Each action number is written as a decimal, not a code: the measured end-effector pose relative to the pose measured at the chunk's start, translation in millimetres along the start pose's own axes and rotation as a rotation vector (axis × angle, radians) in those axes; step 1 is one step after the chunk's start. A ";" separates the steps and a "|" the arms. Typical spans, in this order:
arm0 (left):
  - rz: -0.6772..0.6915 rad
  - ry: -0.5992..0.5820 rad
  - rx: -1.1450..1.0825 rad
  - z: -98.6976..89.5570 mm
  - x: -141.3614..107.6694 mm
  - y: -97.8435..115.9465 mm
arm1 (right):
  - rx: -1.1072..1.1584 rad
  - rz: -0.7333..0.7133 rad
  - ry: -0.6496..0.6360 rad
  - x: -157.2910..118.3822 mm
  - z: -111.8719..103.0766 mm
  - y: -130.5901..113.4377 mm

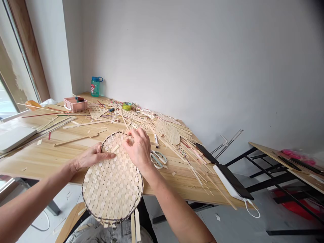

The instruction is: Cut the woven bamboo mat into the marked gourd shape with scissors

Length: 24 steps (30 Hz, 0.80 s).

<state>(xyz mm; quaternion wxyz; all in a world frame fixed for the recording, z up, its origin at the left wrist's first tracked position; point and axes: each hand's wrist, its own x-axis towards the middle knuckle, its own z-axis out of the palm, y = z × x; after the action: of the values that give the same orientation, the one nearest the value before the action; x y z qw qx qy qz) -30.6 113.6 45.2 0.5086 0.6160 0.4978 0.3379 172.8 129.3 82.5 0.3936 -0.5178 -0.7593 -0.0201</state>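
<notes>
Head view: your left hand (95, 157) lies flat, grip open, on the woven bamboo round (111, 189); your right hand (138, 148) pinches its far rim, scissors (158, 159) just beside.

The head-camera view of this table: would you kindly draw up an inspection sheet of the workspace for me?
Surface: pale wooden table, strewn with material at the far end.
Job's things: round woven bamboo panel with a dark rim, overhanging the table's near edge.
Hands: left hand flat on the weave; right hand at the upper rim.
Clutter: heaped bamboo strips, scissors, green tape roll, pink crate, teal bottle.
Cables: white cord looped below the table's right corner; white cable on the floor.
Surroundings: pale grey wall, window, second table to the right.
</notes>
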 end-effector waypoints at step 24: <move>-0.156 -0.058 -0.462 -4.5 2.8 -1.3 | -0.107 0.079 -0.414 -77.0 -41.7 109.8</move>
<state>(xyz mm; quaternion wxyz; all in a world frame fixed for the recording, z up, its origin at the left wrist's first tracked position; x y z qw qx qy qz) -34.2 117.6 44.9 0.6746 0.4525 0.4386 0.3845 296.8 102.6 22.2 0.2019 -0.5601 -0.8010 0.0618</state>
